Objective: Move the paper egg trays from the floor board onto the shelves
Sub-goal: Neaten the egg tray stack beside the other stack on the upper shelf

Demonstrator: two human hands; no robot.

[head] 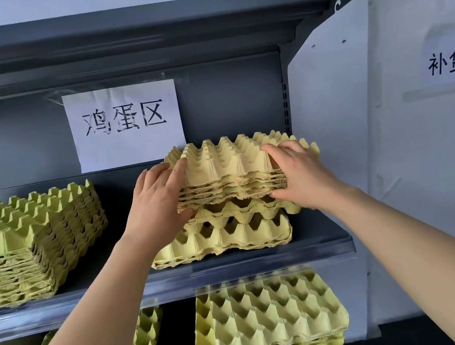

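A small stack of yellow paper egg trays (230, 168) is held at both ends over the dark grey shelf (317, 243). My left hand (155, 203) grips its left end, thumb below and fingers on top. My right hand (299, 174) grips its right end the same way. The held stack sits on or just above a lower pile of egg trays (225, 236) standing on the shelf; whether they touch fully is unclear.
A tall pile of greenish egg trays (28, 241) fills the shelf's left part. Further piles (270, 320) lie on the shelf below. A white paper sign (125, 123) hangs on the back panel, and the upper shelf (135, 36) overhangs. The white wall (441, 134) is on the right.
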